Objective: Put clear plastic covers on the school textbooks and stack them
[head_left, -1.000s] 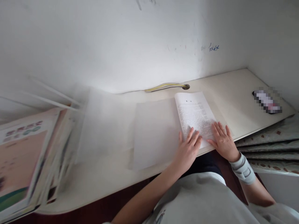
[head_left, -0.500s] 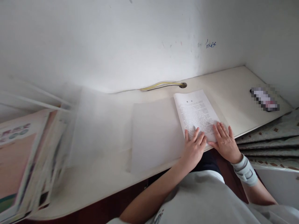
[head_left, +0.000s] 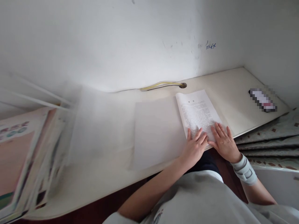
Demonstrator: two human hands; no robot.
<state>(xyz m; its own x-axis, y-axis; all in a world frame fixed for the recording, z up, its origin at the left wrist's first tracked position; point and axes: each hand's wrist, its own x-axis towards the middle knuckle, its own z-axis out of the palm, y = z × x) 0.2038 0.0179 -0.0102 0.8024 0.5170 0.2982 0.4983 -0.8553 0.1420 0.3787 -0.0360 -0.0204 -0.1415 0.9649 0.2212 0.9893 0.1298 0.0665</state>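
Printed text covers a white sheet of paper (head_left: 197,110) lying on the desk in front of me; its far left edge curls up a little. My left hand (head_left: 195,146) rests with spread fingers on the sheet's lower left part. On the lower right corner lies my right hand (head_left: 223,140), palm down, fingers apart, with a grey wrist band (head_left: 245,169) on the wrist. Left of the printed sheet, a blank pale sheet (head_left: 158,130) lies flat and passes close under my left forearm.
Books and papers (head_left: 21,155) stand at the far left beside white rods (head_left: 37,93). A phone, blurred out (head_left: 263,99), lies at the right. Yellow and black cables (head_left: 161,83) run into a desk hole (head_left: 183,85). Patterned cloth (head_left: 268,140) hangs at the right edge.
The printed sheet and my left hand have shifted very slightly right in view. My right hand stays nearly in place, and both hands remain on the paper.
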